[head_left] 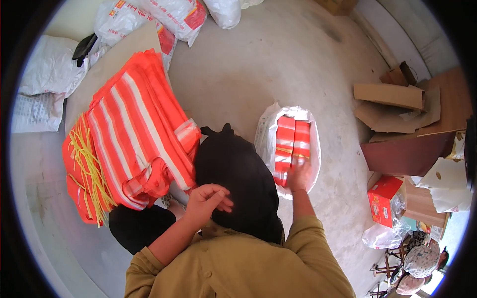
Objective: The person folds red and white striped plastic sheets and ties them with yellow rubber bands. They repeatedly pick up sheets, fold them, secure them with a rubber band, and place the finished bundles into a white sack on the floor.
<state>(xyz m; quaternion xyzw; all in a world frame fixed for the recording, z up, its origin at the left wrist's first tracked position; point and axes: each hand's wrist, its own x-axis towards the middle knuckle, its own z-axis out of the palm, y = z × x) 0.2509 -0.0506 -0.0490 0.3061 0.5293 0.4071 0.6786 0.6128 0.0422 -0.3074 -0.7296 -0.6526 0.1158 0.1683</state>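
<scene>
My right hand (299,174) reaches into an upright white plastic sack (315,149), over folded red-and-white striped bundles (285,144) standing side by side inside. It is blurred, and its fingers cannot be made out well; a thin yellow strip crosses the bundles beside it. Above my lap, my left hand (209,201) is loosely curled, thumb against the fingers, with nothing visible in it. To its left lies a thick stack of flat striped plastic bags (134,124). Yellow strips (89,164) lie loose along the stack's left side.
Black cloth (236,184) covers my lap between stack and sack. Filled white sacks (169,15) line the back left. At the right are opened cardboard boxes (392,97), a red box (385,196) and a plastic bag (380,236). Another person (422,260) appears at the lower right.
</scene>
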